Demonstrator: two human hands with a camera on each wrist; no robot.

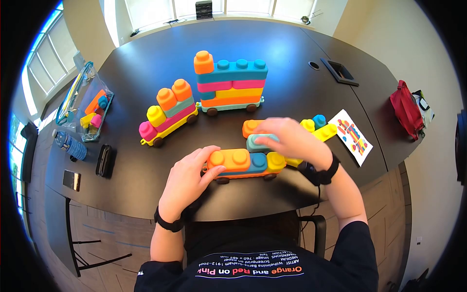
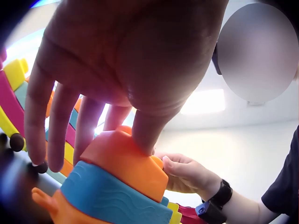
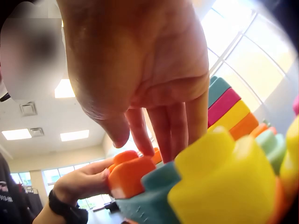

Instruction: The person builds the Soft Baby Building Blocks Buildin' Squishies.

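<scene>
In the head view, an orange two-stud block (image 1: 231,159), a blue block (image 1: 258,163) and a yellow block (image 1: 276,161) top a wheeled orange base. My left hand (image 1: 188,179) grips the orange block's left end, thumb in front; the left wrist view shows the thumb on that block (image 2: 124,158). My right hand (image 1: 296,145) is over a light teal block (image 1: 253,143) just behind the car, fingers extended across it. The right wrist view shows its fingers (image 3: 173,126) reaching down behind the blue and yellow blocks (image 3: 224,186), their tips partly hidden.
Two built cars (image 1: 170,117) (image 1: 232,92) stand behind on the dark table (image 1: 146,53). Another orange block (image 1: 250,127) and yellow blocks (image 1: 325,132) lie beyond my right hand. At right are a picture sheet (image 1: 351,137) and red bag (image 1: 407,111); at left, a bottle (image 1: 69,145) and clear bag (image 1: 87,104).
</scene>
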